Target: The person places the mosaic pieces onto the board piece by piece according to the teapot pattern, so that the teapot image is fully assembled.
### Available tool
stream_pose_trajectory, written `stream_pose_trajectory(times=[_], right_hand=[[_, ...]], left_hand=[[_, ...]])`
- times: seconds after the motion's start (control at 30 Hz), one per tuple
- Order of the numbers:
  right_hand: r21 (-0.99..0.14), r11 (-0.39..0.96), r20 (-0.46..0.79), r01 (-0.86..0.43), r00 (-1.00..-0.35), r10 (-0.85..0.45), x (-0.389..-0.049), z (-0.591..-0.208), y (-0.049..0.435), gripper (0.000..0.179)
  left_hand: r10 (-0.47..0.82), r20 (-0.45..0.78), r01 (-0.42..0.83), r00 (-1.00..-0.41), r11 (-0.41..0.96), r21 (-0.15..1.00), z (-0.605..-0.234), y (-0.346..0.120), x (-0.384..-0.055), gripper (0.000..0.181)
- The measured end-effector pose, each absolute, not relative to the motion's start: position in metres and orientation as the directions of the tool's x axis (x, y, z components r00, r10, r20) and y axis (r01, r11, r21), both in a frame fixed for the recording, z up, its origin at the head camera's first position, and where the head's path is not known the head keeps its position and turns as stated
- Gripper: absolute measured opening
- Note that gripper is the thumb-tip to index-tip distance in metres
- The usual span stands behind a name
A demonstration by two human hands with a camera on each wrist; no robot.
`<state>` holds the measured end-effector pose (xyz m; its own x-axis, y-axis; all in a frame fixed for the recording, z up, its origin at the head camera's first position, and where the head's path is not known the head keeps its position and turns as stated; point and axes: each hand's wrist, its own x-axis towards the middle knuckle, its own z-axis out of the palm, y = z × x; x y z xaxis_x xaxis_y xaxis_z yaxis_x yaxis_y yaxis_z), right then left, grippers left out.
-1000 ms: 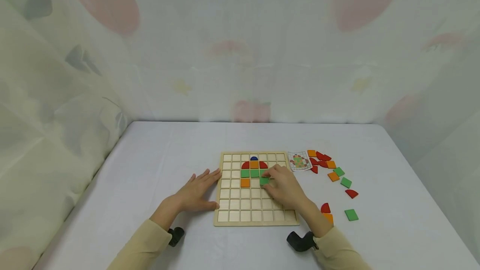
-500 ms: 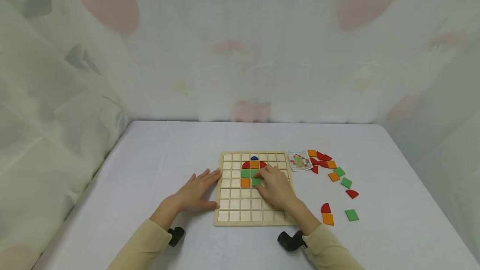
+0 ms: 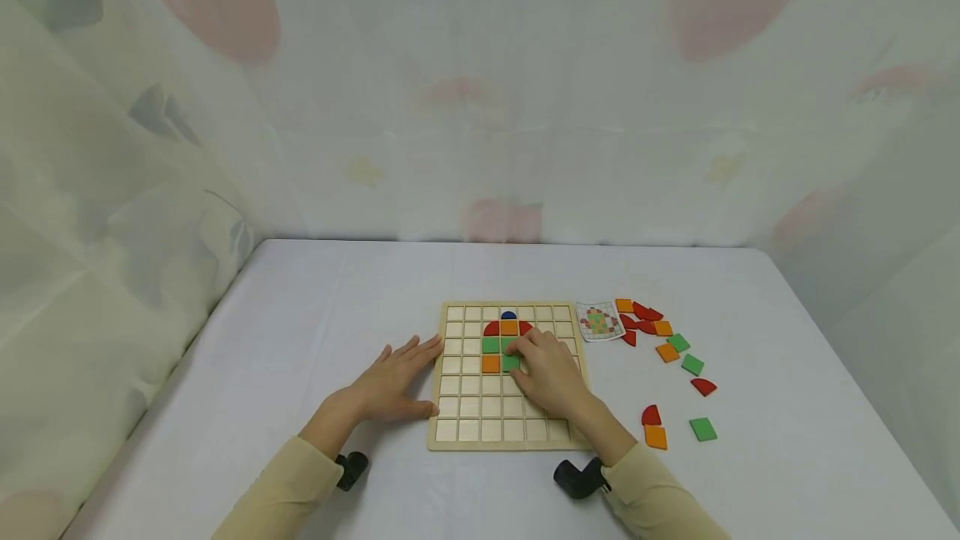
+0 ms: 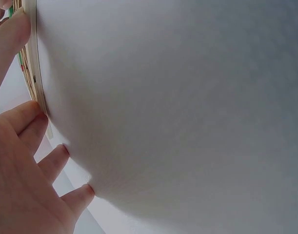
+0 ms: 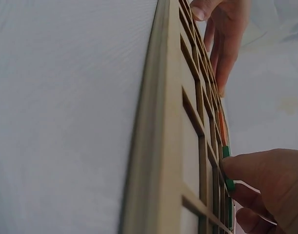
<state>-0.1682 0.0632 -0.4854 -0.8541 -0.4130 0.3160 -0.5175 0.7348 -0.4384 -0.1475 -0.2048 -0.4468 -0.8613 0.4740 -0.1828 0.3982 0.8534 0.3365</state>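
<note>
A wooden grid board (image 3: 460,407) lies on the white table. My left hand (image 3: 393,386) rests beside it, fingers spread, with thumb and fingertips at its left edge; the left wrist view shows that hand's fingers (image 4: 29,119) against the rim. Over the board's middle, my right hand (image 3: 553,377) pinches a green square tile (image 3: 510,364) at a cell just right of an orange square tile (image 3: 491,364). In the right wrist view the thumb (image 5: 241,165) presses at a green tile in the grid. Above it sit a green tile (image 3: 491,345), an orange tile (image 3: 508,328), red quarter-round tiles (image 3: 492,329) and a blue half-round tile (image 3: 508,316).
Right of the board lies a patterned picture card (image 3: 600,322). Beyond it are scattered loose red, orange and green tiles (image 3: 678,343). Nearer the front right lie a red quarter-round (image 3: 651,415), an orange square (image 3: 656,437) and a green square (image 3: 703,429).
My right hand has moved one cell left with the green tile, to beside the orange tile, and stays there since half a second ago. The left hand has not moved.
</note>
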Motion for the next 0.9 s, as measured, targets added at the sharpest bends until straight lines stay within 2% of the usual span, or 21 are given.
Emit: stream_pose_trajectory(times=[0.4,0.9], right_hand=[[-0.413,0.741,0.324,-0.529,-0.846,-0.423,-0.169,-0.487,0.064,0.019],[-0.454,0.737,0.321,-0.500,-0.864,-0.388,-0.162,-0.476,0.083,0.019]], left_hand=[[0.480,-0.177,0.403,-0.859,0.849,0.342,-0.448,-0.206,-0.148,0.088],[0.481,-0.174,0.405,-0.859,0.847,0.344,-0.449,-0.206,-0.148,0.088]])
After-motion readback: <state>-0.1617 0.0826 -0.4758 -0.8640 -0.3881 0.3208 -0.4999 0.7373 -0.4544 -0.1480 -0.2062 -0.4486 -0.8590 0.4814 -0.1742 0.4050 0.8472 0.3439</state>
